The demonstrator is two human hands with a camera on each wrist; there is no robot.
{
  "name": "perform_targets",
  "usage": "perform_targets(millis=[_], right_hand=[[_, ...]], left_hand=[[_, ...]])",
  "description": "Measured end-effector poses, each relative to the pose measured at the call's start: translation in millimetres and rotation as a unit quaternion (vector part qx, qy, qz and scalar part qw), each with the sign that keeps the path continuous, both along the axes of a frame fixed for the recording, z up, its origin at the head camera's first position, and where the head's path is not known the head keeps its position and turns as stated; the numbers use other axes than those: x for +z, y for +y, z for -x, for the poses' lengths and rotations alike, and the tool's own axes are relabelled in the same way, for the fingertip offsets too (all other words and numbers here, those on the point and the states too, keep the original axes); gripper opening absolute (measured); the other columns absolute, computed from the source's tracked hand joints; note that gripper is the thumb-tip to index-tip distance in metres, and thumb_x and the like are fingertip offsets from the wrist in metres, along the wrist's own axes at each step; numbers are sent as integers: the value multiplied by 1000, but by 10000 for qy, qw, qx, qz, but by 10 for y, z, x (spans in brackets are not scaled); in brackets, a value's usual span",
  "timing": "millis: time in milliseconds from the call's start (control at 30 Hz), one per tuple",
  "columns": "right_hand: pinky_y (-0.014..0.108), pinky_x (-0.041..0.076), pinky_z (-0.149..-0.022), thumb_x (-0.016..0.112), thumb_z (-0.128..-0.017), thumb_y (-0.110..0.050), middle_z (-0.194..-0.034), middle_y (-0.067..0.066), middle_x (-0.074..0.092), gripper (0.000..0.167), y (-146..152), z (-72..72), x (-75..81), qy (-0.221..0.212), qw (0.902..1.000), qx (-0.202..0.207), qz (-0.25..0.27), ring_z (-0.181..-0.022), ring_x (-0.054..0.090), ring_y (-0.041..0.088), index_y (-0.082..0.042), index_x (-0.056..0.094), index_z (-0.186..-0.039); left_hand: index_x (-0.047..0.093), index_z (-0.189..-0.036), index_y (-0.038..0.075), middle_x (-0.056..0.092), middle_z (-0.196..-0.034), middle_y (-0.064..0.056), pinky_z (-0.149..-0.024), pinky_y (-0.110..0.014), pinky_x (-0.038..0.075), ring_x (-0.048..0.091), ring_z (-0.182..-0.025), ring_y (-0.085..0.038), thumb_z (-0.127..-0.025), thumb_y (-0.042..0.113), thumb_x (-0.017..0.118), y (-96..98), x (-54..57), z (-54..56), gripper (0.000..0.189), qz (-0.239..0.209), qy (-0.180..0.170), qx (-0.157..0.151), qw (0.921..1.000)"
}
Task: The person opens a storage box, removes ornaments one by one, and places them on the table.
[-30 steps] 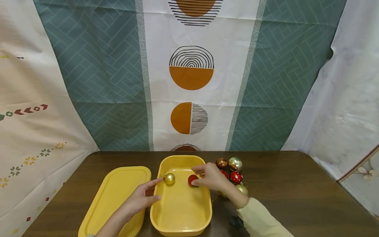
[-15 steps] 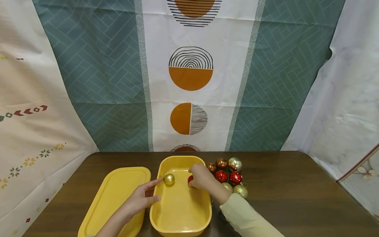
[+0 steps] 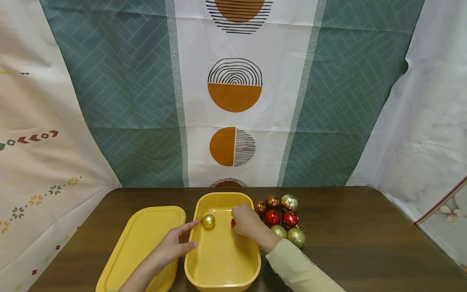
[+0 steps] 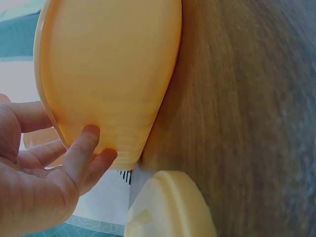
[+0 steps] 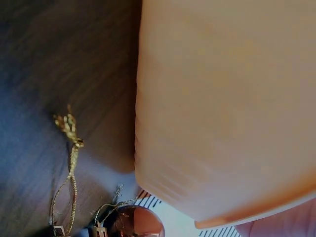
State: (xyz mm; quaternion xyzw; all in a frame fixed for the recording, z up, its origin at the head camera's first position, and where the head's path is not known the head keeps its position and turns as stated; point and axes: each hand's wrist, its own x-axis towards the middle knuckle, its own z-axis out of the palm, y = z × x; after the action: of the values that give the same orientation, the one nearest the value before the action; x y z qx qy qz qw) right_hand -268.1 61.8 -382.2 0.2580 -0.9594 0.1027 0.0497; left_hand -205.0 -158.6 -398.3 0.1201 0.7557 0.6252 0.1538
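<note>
My left hand [image 3: 169, 247] grips the left rim of a yellow plastic box [image 3: 222, 261]. In the left wrist view, some fingers reach over the edge while other fingertips [image 4: 90, 133] press the outer wall. Inside the box, a gold Christmas ball [image 3: 208, 221] lies by the left index fingertip. My right hand [image 3: 247, 221] is down in the box's right side, its fingers curled round a red Christmas ball [image 3: 233, 222] of which only a sliver shows. The right wrist view has the box's outer wall [image 5: 222, 98] in front, hiding most of that hand.
Left of the box lies its yellow lid [image 3: 146, 239]. Close by the right side sit several Christmas balls: copper [image 3: 272, 201], shiny red [image 3: 272, 218], spotted red [image 3: 290, 219], pale gold [image 3: 289, 202] and glittery gold [image 3: 296, 237]. A gold hanging cord [image 5: 73, 163] lies on the dark table.
My right hand has moved left and lower into the box, covering more of the red ball. Balls that the right forearm hid are in sight. The left hand stays put.
</note>
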Motion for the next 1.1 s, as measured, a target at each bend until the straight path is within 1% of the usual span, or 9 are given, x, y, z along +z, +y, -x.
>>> perform_targets(millis=[67, 133, 233, 300, 500, 700, 800, 933, 1100], right_hand=[[19, 29, -44, 71, -68, 0, -53, -1, 46, 17, 18, 5, 12, -49, 9998, 109, 140, -50, 35, 10, -5, 57, -60], [20, 37, -50, 73, -68, -3, -61, 2, 58, 8, 44, 6, 28, -118, 9990, 269, 329, -56, 46, 12, -1, 66, -69], [25, 47, -65, 75, -68, -7, -83, 8, 69, 23, 87, -3, 75, -339, 9957, 494, 700, -73, 59, 17, 2, 71, -89], [29, 49, -74, 74, -69, -8, -91, 10, 69, 30, 118, -25, 120, -438, 9927, 651, 920, -84, 62, 21, 3, 70, -96], [26, 48, -70, 74, -71, -7, -93, 11, 69, 31, 250, -153, 236, -593, 9811, 1022, 1536, -86, 62, 21, 4, 68, -99], [26, 50, -73, 74, -73, -12, -97, 9, 69, 33, 450, -303, 359, -674, 9719, 1124, 1956, -88, 63, 19, 0, 68, -104], [27, 51, -73, 74, -74, -13, -98, 10, 68, 34, 571, -361, 396, -759, 9677, 1132, 2118, -88, 63, 18, 1, 67, -104], [27, 52, -72, 75, -74, -14, -100, 11, 67, 36, 776, -431, 407, -1119, 9587, 1035, 2403, -86, 64, 15, 2, 66, -106], [34, 52, -75, 73, -76, -15, -104, 13, 66, 38, 1021, -491, 380, -1488, 9496, 850, 2623, -90, 64, 19, 3, 64, -108]], left_hand=[[27, -138, -9, 32, -135, -35, -77, -39, 51, 52, -108, -34, -86, 0, 56, 4, 3, 0, 60, -4, 23, -16, 10000], [27, -138, -9, 32, -135, -35, -77, -38, 51, 52, -109, -35, -87, 1, 56, 9, 4, 1, 60, -16, 47, -43, 10000], [27, -138, -9, 32, -135, -35, -77, -37, 51, 52, -109, -34, -87, 1, 56, 15, 9, 0, 60, -11, 52, -44, 10000], [28, -138, -9, 32, -135, -35, -77, -38, 51, 52, -109, -34, -87, 1, 56, 15, 10, -2, 59, 10, 55, -20, 10000], [28, -138, -8, 35, -133, -35, -78, -38, 51, 52, -109, -35, -87, 2, 56, -2, 2, -8, 60, 39, 57, -10, 10000], [28, -138, -9, 33, -135, -35, -78, -37, 50, 48, -113, -38, -87, 2, 57, -1, 13, -7, 60, 65, 130, -3, 9999], [28, -138, -9, 33, -135, -35, -79, -37, 50, 47, -115, -39, -86, 2, 57, 4, 17, -9, 60, 74, 160, 2, 9998], [26, -138, -11, 33, -134, -36, -78, -38, 51, 47, -113, -40, -87, 1, 56, 9, 17, -16, 60, 23, 168, -84, 9998], [27, -138, -9, 34, -134, -35, -78, -37, 51, 49, -112, -38, -87, 3, 57, 7, 14, -17, 61, 78, 112, -38, 9999]])
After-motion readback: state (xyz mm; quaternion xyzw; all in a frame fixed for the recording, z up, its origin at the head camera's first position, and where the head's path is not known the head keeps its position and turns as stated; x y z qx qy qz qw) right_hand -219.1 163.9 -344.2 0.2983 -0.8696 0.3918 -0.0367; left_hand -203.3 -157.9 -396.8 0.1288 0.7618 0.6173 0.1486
